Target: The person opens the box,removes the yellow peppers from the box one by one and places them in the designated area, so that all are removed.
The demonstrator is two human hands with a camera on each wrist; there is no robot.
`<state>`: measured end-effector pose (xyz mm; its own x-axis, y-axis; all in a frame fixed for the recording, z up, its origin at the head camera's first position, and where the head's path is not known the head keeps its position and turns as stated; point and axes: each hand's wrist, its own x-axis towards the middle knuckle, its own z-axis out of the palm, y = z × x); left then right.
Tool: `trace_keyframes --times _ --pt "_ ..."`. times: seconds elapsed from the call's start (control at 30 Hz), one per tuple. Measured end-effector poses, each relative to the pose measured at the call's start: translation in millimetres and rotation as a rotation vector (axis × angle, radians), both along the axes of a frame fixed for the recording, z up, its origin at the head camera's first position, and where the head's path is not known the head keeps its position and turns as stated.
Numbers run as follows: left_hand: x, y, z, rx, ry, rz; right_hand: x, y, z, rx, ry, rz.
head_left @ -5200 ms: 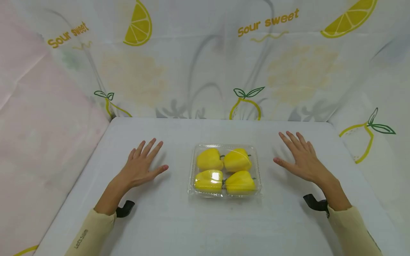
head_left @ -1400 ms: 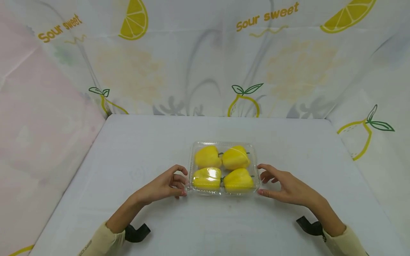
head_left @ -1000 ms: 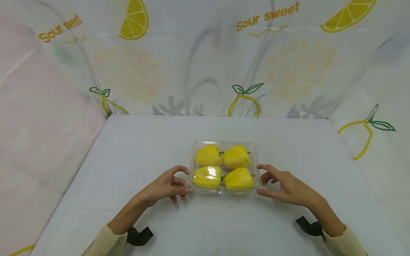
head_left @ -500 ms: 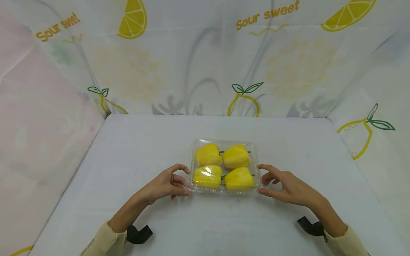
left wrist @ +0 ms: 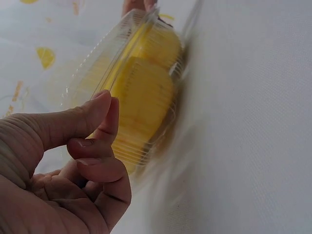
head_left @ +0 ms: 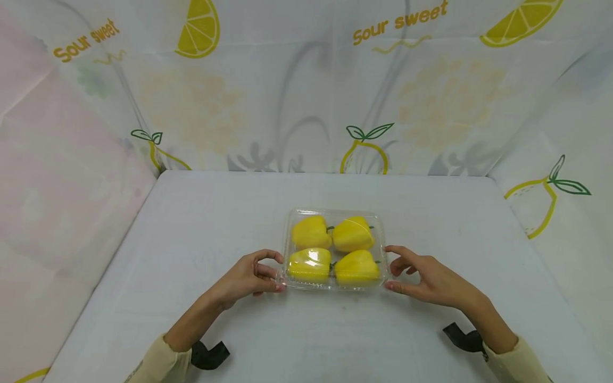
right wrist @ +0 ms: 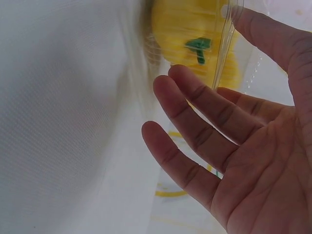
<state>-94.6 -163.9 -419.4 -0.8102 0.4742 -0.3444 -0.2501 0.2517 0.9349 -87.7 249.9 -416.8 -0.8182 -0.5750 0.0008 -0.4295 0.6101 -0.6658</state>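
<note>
A clear plastic clamshell container (head_left: 335,213) sits mid-table, holding several yellow bell peppers (head_left: 353,235) with green stems. Its lid lies over them. My left hand (head_left: 241,276) grips the near left corner, and the left wrist view shows thumb and index finger pinching the rim while the other fingers curl below. At the right side, my right hand (head_left: 428,276) holds the rim between thumb and index finger. In the right wrist view the thumb (right wrist: 258,27) presses the rim near a pepper's green stem (right wrist: 199,46); the remaining fingers are spread off the container.
A white cloth covers the table (head_left: 230,202). Behind it hangs a backdrop (head_left: 297,90) printed with lemons and lettering. Pinkish fabric (head_left: 62,213) forms the left side. Black mounts (head_left: 209,355) stick out at both wrists.
Several seconds ago both hands were spread open, apart from the container. They came inward and took hold of its sides. Over the last second the container has shifted only slightly.
</note>
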Motion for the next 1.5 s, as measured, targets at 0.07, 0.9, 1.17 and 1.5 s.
trace_keyframes --times 0.07,0.9,1.17,1.5 --pt "0.0 0.2 -0.5 -0.001 -0.009 0.012 0.0 0 0.1 -0.002 -0.002 0.000" --pt "0.7 1.1 -3.1 0.020 -0.011 -0.012 2.7 3 6.4 0.092 0.076 -0.001" --pt "1.1 -0.3 -2.9 0.015 0.010 -0.018 7.4 3 0.4 0.067 0.244 -0.023" --pt "2.0 1.6 -0.5 -0.003 0.037 -0.027 10.2 1 -8.0 -0.116 0.466 0.077"
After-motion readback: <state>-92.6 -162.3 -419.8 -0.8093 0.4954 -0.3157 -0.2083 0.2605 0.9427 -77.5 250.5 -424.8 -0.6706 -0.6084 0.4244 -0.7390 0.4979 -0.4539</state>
